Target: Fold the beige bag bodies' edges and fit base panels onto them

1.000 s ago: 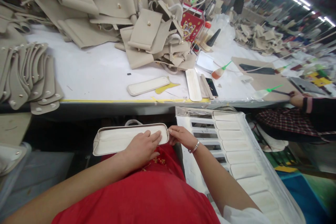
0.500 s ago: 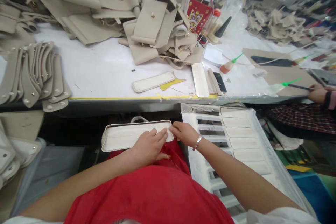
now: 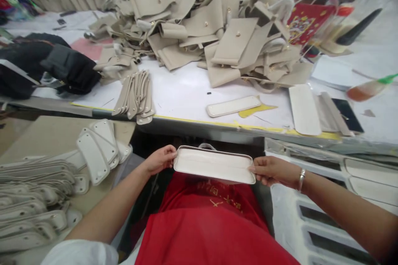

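Left hand (image 3: 161, 159) and right hand (image 3: 270, 170) each pinch an end of a pale bag base (image 3: 214, 165), held level in front of the red apron (image 3: 214, 223). White lining already lies flat inside its rim, so this piece looks nearly done. Further out, loose white panels (image 3: 371, 192) on the rack (image 3: 281, 219) and a heap of tan bags (image 3: 236, 43) on the table (image 3: 177, 91) suggest plenty left
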The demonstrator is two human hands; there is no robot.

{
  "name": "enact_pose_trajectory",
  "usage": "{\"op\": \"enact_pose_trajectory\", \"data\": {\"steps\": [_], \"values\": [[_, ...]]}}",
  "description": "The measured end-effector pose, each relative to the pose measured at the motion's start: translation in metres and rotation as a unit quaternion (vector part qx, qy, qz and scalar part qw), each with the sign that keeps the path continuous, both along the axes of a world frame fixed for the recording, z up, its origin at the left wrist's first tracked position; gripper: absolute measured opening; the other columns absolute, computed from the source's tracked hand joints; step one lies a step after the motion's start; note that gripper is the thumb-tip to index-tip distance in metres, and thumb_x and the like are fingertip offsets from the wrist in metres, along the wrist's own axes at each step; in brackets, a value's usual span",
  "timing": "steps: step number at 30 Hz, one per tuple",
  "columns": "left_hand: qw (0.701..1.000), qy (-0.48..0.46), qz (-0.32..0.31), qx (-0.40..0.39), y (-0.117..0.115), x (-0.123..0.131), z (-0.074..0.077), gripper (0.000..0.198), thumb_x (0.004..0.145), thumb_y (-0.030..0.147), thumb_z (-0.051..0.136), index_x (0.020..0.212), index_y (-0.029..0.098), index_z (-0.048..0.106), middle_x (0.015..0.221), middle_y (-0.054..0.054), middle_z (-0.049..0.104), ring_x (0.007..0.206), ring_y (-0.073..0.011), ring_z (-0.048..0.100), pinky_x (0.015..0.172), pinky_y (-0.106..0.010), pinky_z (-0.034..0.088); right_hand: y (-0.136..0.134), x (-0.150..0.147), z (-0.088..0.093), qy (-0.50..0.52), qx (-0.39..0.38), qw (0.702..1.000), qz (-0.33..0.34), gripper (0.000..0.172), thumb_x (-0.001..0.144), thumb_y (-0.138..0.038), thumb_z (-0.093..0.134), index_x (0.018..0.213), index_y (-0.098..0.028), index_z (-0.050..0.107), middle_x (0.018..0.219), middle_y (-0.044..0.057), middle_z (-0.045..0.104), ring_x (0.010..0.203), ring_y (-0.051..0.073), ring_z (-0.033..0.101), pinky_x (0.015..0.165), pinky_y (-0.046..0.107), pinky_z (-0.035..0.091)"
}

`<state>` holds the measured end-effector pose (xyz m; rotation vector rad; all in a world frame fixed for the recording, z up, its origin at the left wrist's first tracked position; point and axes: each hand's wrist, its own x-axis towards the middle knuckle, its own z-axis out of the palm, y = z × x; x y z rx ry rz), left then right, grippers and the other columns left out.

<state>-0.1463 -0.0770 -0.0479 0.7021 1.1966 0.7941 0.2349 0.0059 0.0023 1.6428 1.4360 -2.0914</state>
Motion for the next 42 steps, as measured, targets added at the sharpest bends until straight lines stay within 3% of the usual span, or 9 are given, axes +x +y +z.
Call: {"op": "enact_pose_trajectory", "data": {"steps": [4, 9, 12, 14, 18, 22, 25, 32, 42], "values": [[1.0, 0.014, -0.027, -0.003, 0.006, 0.008, 0.001, 0.037, 0.068, 0.039, 0.069, 0.08, 0.018, 0.042, 0.063, 0.007, 0.05, 0.05, -0.0058, 0.048, 0.046, -0.017, 0.039, 0.001, 0.0, -0.005, -0.013, 0.018, 1.0, 0.013, 0.043, 0.062, -0.053, 0.068, 0.065, -0.016, 0.046, 0.057, -0.002, 0.056, 0.045, 0.005, 0.05, 0.042, 0.017, 0.039], [0.986, 0.136, -0.084, 0.039, 0.012, 0.004, 0.018, 0.033, 0.073, 0.041, 0.063, 0.08, 0.019, 0.041, 0.062, 0.008, 0.046, 0.051, -0.0063, 0.047, 0.046, -0.017, 0.038, -0.005, -0.002, -0.005, 0.01, 0.088, 0.996, 0.0, 0.041, 0.066, -0.054, 0.063, 0.064, -0.017, 0.044, 0.054, -0.003, 0.054, 0.041, 0.006, 0.048, 0.04, 0.018, 0.038], [0.957, 0.215, -0.191, 0.037, 0.024, 0.0, 0.027, 0.032, 0.075, 0.046, 0.058, 0.082, 0.019, 0.044, 0.067, 0.005, 0.051, 0.058, -0.0109, 0.053, 0.051, -0.022, 0.043, -0.003, 0.003, -0.005, -0.004, 0.115, 0.993, 0.024, 0.037, 0.068, -0.051, 0.062, 0.068, -0.018, 0.046, 0.053, -0.004, 0.054, 0.04, 0.007, 0.047, 0.04, 0.02, 0.039], [0.916, 0.293, -0.26, 0.083, 0.038, 0.007, 0.036, 0.037, 0.073, 0.046, 0.06, 0.095, 0.019, 0.05, 0.087, -0.001, 0.06, 0.078, -0.0171, 0.059, 0.065, -0.027, 0.048, 0.004, 0.009, -0.007, -0.007, 0.168, 0.985, 0.037, 0.034, 0.067, -0.046, 0.065, 0.076, -0.017, 0.05, 0.057, -0.003, 0.056, 0.045, 0.008, 0.05, 0.044, 0.021, 0.042], [0.83, 0.384, -0.32, 0.25, 0.066, 0.06, 0.054, 0.055, 0.074, 0.044, 0.057, 0.123, 0.02, 0.047, 0.125, -0.007, 0.053, 0.111, -0.023, 0.051, 0.094, -0.032, 0.04, 0.013, 0.013, -0.008, 0.029, 0.381, 0.924, 0.028, 0.044, 0.067, -0.038, 0.069, 0.101, -0.015, 0.055, 0.086, 0.004, 0.063, 0.07, 0.012, 0.058, 0.065, 0.024, 0.048], [0.792, 0.338, -0.401, 0.313, 0.087, 0.125, 0.057, 0.042, 0.08, 0.037, 0.05, 0.118, 0.02, 0.054, 0.108, -0.004, 0.065, 0.094, -0.0177, 0.06, 0.084, -0.025, 0.044, 0.014, 0.004, -0.009, 0.03, 0.516, 0.843, 0.147, 0.026, 0.078, -0.03, 0.059, 0.099, -0.016, 0.061, 0.088, 0.006, 0.065, 0.075, 0.014, 0.059, 0.07, 0.025, 0.046], [0.779, 0.331, -0.417, 0.33, 0.094, 0.142, 0.049, 0.031, 0.082, 0.033, 0.048, 0.106, 0.02, 0.063, 0.099, -0.001, 0.069, 0.087, -0.015, 0.062, 0.08, -0.021, 0.044, 0.013, 0.001, -0.012, 0.009, 0.581, 0.783, 0.22, 0.022, 0.085, -0.028, 0.049, 0.094, -0.016, 0.065, 0.084, 0.007, 0.066, 0.077, 0.015, 0.059, 0.07, 0.024, 0.043], [0.753, 0.337, -0.433, 0.364, 0.086, 0.138, 0.045, 0.034, 0.088, 0.035, 0.041, 0.108, 0.02, 0.065, 0.106, -0.003, 0.068, 0.093, -0.0141, 0.063, 0.083, -0.018, 0.043, 0.014, 0.003, -0.014, 0.002, 0.617, 0.737, 0.275, 0.025, 0.089, -0.03, 0.044, 0.094, -0.019, 0.067, 0.086, 0.005, 0.066, 0.077, 0.013, 0.059, 0.065, 0.02, 0.039], [0.596, 0.429, -0.514, 0.442, 0.078, 0.138, 0.05, 0.042, 0.084, 0.017, 0.039, 0.124, 0.016, 0.052, 0.122, -0.007, 0.059, 0.108, -0.0174, 0.056, 0.091, -0.023, 0.041, 0.029, -0.007, 0.005, 0.032, 0.542, 0.768, 0.34, 0.025, 0.085, -0.029, 0.047, 0.081, -0.016, 0.068, 0.083, 0.006, 0.063, 0.074, 0.013, 0.055, 0.067, 0.023, 0.038]]}}
